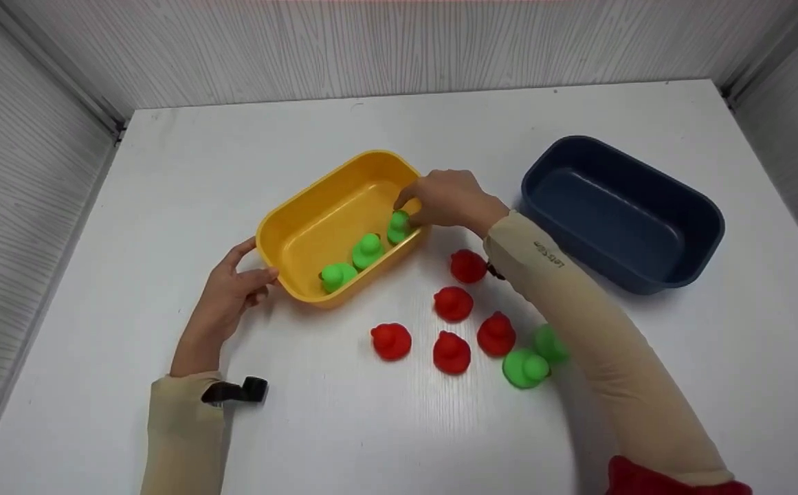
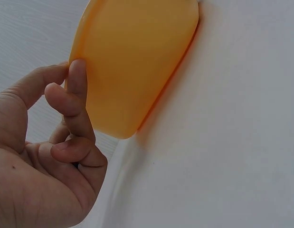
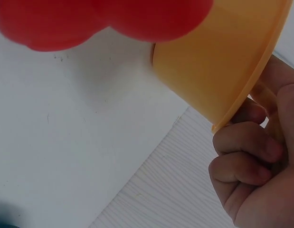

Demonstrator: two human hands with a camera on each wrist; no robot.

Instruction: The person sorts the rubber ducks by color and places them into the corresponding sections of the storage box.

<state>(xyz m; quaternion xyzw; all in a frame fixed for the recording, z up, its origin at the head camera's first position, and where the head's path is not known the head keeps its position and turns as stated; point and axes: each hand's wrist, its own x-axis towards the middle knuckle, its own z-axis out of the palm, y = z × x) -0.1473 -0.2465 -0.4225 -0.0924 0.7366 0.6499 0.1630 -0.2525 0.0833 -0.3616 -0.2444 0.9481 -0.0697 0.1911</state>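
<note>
A yellow bin (image 1: 316, 199) stands left of centre on the white table, tilted to the view. My left hand (image 1: 230, 289) pinches its near left end by the rim, and the left wrist view shows fingers against the yellow wall (image 2: 132, 61). Reaching over the right end of the bin, my right hand (image 1: 450, 199) pinches a green toy duck (image 1: 399, 228) inside it. Two more green ducks, one in the middle (image 1: 368, 251) and one nearer the left (image 1: 337, 276), lie along the bin's near side. The bin wall hides the right fingertips in the right wrist view.
Several red toy ducks (image 1: 452, 352) lie on the table (image 1: 316, 426) in front of the bin. Two green ducks (image 1: 526, 368) sit by the right forearm, one partly covered by the sleeve. A dark blue bin (image 1: 612, 213) stands at the right.
</note>
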